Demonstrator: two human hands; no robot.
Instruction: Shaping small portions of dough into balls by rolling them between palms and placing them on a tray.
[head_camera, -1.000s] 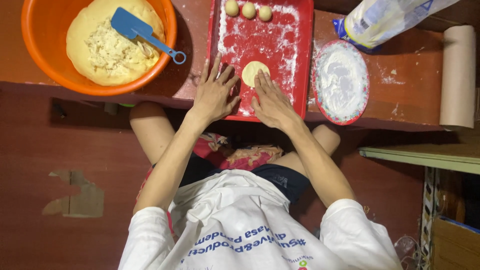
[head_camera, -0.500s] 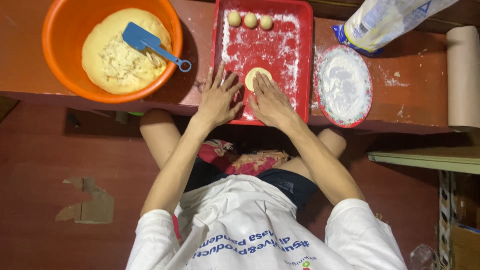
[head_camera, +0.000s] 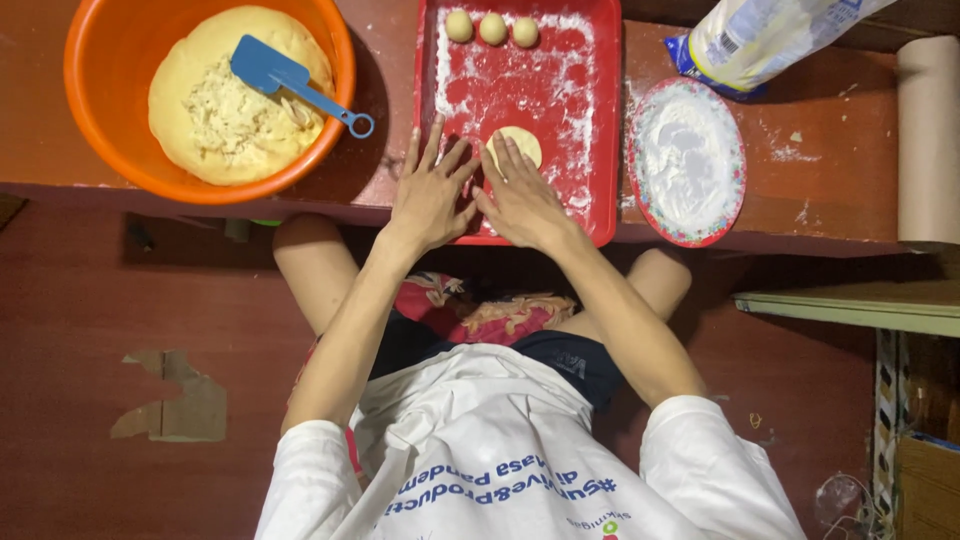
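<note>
On red tray (head_camera: 590, 150), dough disc (head_camera: 522, 145) under right hand (head_camera: 520, 195)

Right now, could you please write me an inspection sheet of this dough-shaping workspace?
Surface: reddish-brown table, dusted with flour near the right side.
Job's things: flattened dough disc on the floured red tray; three dough balls in a row at the tray's far edge.
Clutter: orange bowl with dough and a blue spatula; patterned plate of flour; flour bag; paper roll.
Grippers: left hand flat on the tray beside the disc; right hand with fingers on the disc. Both open.
Cables: nothing seen.
Surroundings: red floor with a chipped patch; shelf edge at right.
</note>
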